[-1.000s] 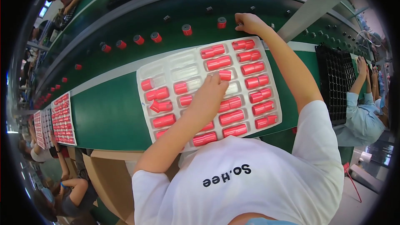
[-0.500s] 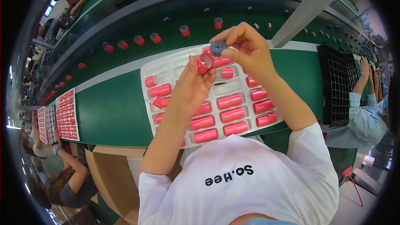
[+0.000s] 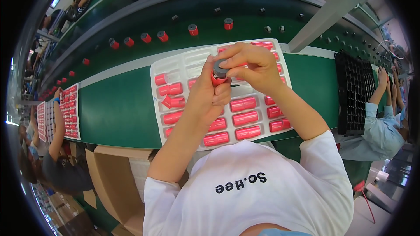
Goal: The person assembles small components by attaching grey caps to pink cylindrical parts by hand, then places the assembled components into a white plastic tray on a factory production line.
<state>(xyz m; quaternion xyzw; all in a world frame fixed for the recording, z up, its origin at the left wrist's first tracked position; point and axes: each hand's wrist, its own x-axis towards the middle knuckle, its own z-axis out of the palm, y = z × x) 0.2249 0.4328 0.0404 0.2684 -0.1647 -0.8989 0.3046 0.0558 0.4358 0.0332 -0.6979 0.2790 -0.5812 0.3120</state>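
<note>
My left hand [image 3: 206, 96] grips a short red hollow cylinder [image 3: 217, 80], its mouth tipped up. A dark grey round piece [image 3: 220, 68] sits at that mouth, pinched in the fingers of my right hand [image 3: 258, 64]. Whether it is seated inside the rim cannot be made out. Both hands are over a white moulded tray [image 3: 192, 59]. Pink-red cylinders [image 3: 244, 104] lie on their sides in many of its pockets, and some pockets at the far left are vacant. My hands and forearms hide part of the tray.
Beyond the tray, red cylinders with grey tops [image 3: 193, 29] stand on a green belt [image 3: 131, 61]. A grey metal post [image 3: 328, 13] rises at the right, near a black gridded tray [image 3: 350, 91]. Left are a cardboard box [image 3: 105, 179] and another filled tray [image 3: 71, 111]. Co-workers sit on both sides.
My right hand has lowered the grey piece from above and beside the red cylinder onto its mouth. The left fingers have closed further round the cylinder. A co-worker at left has reached forward.
</note>
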